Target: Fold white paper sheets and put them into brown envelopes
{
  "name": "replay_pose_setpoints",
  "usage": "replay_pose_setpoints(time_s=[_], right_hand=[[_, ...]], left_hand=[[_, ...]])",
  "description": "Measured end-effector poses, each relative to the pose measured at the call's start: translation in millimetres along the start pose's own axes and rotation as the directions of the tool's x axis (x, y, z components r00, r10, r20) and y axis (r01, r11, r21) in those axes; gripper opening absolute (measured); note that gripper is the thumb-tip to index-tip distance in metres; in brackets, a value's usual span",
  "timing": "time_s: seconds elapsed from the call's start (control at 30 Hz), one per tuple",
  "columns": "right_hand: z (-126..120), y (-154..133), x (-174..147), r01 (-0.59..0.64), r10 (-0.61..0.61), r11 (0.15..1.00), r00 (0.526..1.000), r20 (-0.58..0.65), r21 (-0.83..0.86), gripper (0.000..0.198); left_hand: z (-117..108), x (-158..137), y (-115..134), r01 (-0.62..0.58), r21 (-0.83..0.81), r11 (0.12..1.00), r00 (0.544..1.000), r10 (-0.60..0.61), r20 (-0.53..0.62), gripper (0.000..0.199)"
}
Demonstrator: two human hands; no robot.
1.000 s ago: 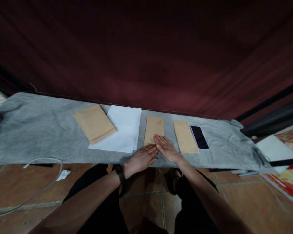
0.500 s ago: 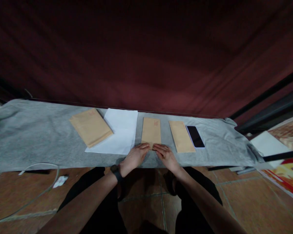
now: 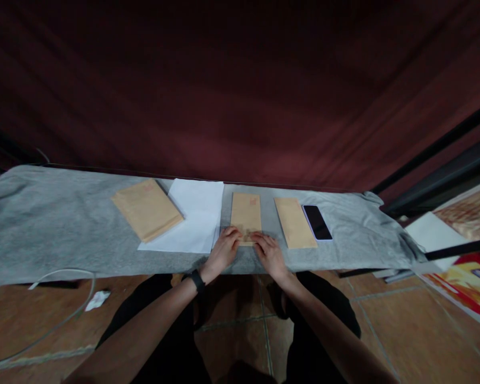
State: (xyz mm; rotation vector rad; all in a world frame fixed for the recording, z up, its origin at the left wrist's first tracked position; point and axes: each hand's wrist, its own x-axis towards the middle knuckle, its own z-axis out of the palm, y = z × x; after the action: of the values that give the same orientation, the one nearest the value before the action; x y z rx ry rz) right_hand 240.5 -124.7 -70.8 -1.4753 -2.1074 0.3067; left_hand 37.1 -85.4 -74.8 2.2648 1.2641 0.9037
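Note:
A brown paper envelope (image 3: 246,210) with small red print near its far right corner lies lengthwise in front of me. My left hand (image 3: 225,249) is on its near left corner, fingers curled and pressed onto the paper. At the near right corner, my right hand (image 3: 270,255) pinches the edge with bent fingers. The fingertips partly cover the envelope's near end, where a fold line shows. Right of it lies another brown envelope (image 3: 295,223), touched by neither hand. White paper sheets (image 3: 202,216) lie just left of my left hand.
A stack of brown envelopes (image 3: 147,209) overlaps the white sheets on the left. A phone (image 3: 317,222) lies beside the right envelope. Grey cloth (image 3: 76,224) covers the narrow table, with a dark red curtain (image 3: 240,106) behind. A cable (image 3: 78,309) hangs at the front left.
My left hand has moved slightly up along the envelope from its near edge. My right hand stays at the near right corner. The other papers and the phone lie as before.

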Motion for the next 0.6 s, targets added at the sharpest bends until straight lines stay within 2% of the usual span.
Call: replay_pose_setpoints(time_s=[0.13, 0.2, 0.37, 0.6], right_hand=[[1.6, -13.4, -11.0, 0.126, -0.12, 0.989, 0.99, 0.077, -0.081, 0.042], [5.0, -21.7, -18.3, 0.154, -0.14, 0.98, 0.983, 0.118, -0.122, 0.048], [10.7, -33.0, -30.5, 0.109, -0.094, 0.975, 0.992, 0.088, -0.193, 0.053], [1.3, -26.3, -37.2, 0.065, -0.054, 0.972, 0.997, 0.056, -0.225, 0.053]], left_hand=[[3.2, 1.0, -1.9, 0.017, -0.005, 1.0, 1.0, -0.017, -0.019, 0.027], [3.1, 0.5, -0.1, 0.024, 0.003, 1.0, 0.999, -0.024, -0.023, 0.027], [-0.3, -2.3, 8.5, 0.029, 0.063, 0.998, 1.0, -0.029, -0.002, 0.03], [0.3, -6.5, 10.6, 0.052, 0.158, 0.986, 0.998, -0.046, -0.045, 0.033]])
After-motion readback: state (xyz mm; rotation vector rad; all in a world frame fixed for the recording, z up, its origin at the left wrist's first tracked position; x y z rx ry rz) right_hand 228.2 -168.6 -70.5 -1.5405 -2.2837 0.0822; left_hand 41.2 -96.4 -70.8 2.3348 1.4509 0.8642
